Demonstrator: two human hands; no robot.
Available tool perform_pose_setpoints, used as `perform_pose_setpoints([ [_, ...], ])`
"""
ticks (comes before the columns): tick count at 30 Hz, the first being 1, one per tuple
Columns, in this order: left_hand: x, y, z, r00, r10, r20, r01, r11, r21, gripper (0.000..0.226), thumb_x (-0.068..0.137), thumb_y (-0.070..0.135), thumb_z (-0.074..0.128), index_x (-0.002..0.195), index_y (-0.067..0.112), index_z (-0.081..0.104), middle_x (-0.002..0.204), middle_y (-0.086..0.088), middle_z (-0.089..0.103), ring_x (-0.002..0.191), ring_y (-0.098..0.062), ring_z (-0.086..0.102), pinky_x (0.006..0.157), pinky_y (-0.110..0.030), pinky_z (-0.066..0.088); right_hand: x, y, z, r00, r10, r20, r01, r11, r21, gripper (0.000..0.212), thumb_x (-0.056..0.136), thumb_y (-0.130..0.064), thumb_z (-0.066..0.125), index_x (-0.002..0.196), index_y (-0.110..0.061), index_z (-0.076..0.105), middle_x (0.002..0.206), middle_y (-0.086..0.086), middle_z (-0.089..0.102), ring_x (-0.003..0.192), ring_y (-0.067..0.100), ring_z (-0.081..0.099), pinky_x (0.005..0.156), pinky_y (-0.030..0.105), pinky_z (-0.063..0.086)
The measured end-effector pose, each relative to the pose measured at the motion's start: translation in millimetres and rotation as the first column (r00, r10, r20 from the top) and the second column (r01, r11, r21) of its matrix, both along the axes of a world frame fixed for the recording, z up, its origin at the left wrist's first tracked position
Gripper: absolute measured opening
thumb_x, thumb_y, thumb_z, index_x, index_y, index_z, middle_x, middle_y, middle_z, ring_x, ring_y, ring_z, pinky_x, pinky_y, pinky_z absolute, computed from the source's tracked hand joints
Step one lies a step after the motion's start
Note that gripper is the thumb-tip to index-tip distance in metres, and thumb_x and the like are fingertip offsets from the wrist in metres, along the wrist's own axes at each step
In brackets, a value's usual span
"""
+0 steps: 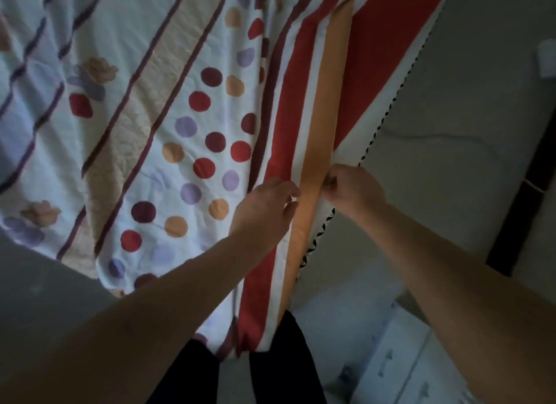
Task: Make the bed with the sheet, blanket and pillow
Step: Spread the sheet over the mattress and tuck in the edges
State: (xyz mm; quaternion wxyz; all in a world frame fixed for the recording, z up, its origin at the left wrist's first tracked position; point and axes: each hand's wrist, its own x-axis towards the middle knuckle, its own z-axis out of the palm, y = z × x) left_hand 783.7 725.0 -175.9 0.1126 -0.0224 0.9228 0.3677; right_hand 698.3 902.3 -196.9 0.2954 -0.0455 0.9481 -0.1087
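With left hand [264,211] and right hand [352,190] pinching the sheet [180,102] at its near-right edge, an uneven tug could have skewed it.

Matt, lightly creased printed cloth sheet [186,108], dull smooth grey floor [451,132], pale cardboard box [391,358]

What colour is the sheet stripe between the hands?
Orange sheet stripe, clearest in the head view.

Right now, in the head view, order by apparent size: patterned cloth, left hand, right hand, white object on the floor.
1. patterned cloth
2. left hand and right hand: alike, not ranked
3. white object on the floor: farther away and cropped, so true size unsure
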Motion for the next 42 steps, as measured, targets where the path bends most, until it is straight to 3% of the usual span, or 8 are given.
perform_pose_setpoints([
  [6, 55.1, 1.7, -4.4, 0.987, 0.153, 0.041, -0.153, 0.988, 0.005, 0.005, 0.092, 0.028, 0.067, 0.096, 0.024, 0.066, 0.090, 0.011, 0.062, 0.080, -0.015, 0.062, 0.069, -0.036, 0.056, 30.0, -29.5, -2.3, 0.995, -0.054, 0.083, 0.068, 0.983, -0.168, 0.021, 0.079, -0.053, 0.071, 0.073, -0.034, 0.064, 0.082, -0.009, 0.072, 0.084, 0.014, 0.069, 0.078, 0.031, 0.056],
  [11, 81.4, -7.2, -22.2, 0.942, 0.307, 0.135, -0.302, 0.952, -0.056, 0.042, 0.081, 0.061, 0.065, 0.090, 0.021, 0.055, 0.085, 0.009, 0.063, 0.076, -0.012, 0.059, 0.063, -0.031, 0.049, 47.1, -64.2, -17.5, 0.983, -0.173, 0.057, 0.181, 0.954, -0.240, 0.053, 0.077, -0.069, 0.067, 0.069, -0.017, 0.065, 0.066, -0.005, 0.064, 0.063, 0.014, 0.058, 0.052, 0.022, 0.035],
  [15, 89.0, -15.6, -26.7, 0.911, 0.344, 0.229, -0.331, 0.939, -0.094, 0.021, 0.093, 0.038, 0.059, 0.094, 0.017, 0.060, 0.088, 0.000, 0.067, 0.081, -0.023, 0.063, 0.066, -0.032, 0.047, 54.8, -77.8, -29.4, 0.981, -0.194, 0.003, 0.188, 0.949, -0.255, 0.061, 0.073, -0.072, 0.060, 0.077, -0.011, 0.066, 0.077, 0.007, 0.067, 0.082, 0.030, 0.067, 0.066, 0.030, 0.043],
  [18, 91.7, -27.0, -21.0, 0.902, 0.345, 0.259, -0.336, 0.938, -0.082, 0.014, 0.095, 0.030, 0.057, 0.100, 0.018, 0.063, 0.089, -0.002, 0.068, 0.081, -0.026, 0.065, 0.071, -0.036, 0.053, 58.5, -79.3, -26.1, 0.974, -0.225, -0.021, 0.211, 0.936, -0.281, 0.053, 0.080, -0.059, 0.068, 0.084, -0.006, 0.067, 0.089, 0.012, 0.071, 0.093, 0.034, 0.067, 0.071, 0.029, 0.040],
  [27, 91.9, -27.0, -9.7, 0.922, 0.284, 0.264, -0.316, 0.945, 0.086, 0.004, 0.093, 0.022, 0.062, 0.094, 0.021, 0.066, 0.084, 0.002, 0.067, 0.078, -0.022, 0.065, 0.070, -0.033, 0.054, 65.8, -58.8, 7.2, 0.906, -0.421, 0.034, 0.402, 0.837, -0.371, 0.046, 0.081, -0.045, 0.079, 0.088, -0.002, 0.065, 0.080, 0.007, 0.069, 0.076, 0.023, 0.068, 0.070, 0.036, 0.055],
  [32, 90.4, 12.8, 3.5, 0.955, 0.190, 0.229, -0.219, 0.969, 0.112, 0.009, 0.097, 0.024, 0.060, 0.099, 0.020, 0.068, 0.089, 0.007, 0.068, 0.080, -0.014, 0.064, 0.062, -0.007, 0.043, 74.9, -11.3, 18.2, 0.860, -0.509, 0.022, 0.483, 0.802, -0.350, 0.035, 0.083, -0.040, 0.078, 0.090, -0.007, 0.068, 0.081, 0.003, 0.070, 0.077, 0.023, 0.070, 0.075, 0.041, 0.059],
  [36, 91.6, 48.1, 8.8, 0.970, 0.114, 0.216, -0.151, 0.975, 0.165, 0.013, 0.096, 0.028, 0.063, 0.101, 0.019, 0.069, 0.092, 0.002, 0.072, 0.084, -0.018, 0.067, 0.078, -0.030, 0.057, 85.6, 28.0, 21.7, 0.809, -0.587, 0.041, 0.555, 0.738, -0.383, 0.028, 0.082, -0.038, 0.079, 0.079, -0.015, 0.065, 0.076, 0.005, 0.071, 0.072, 0.026, 0.072, 0.074, 0.045, 0.061],
  [42, 99.1, 99.0, 14.0, 0.976, 0.101, 0.194, -0.139, 0.971, 0.193, 0.010, 0.094, 0.027, 0.063, 0.097, 0.019, 0.069, 0.087, 0.003, 0.071, 0.080, -0.019, 0.067, 0.077, -0.030, 0.056, 101.2, 97.5, 20.5, 0.756, -0.653, -0.028, 0.611, 0.721, -0.327, 0.022, 0.086, -0.035, 0.074, 0.080, -0.020, 0.059, 0.084, 0.003, 0.070, 0.082, 0.026, 0.071, 0.079, 0.042, 0.059],
])
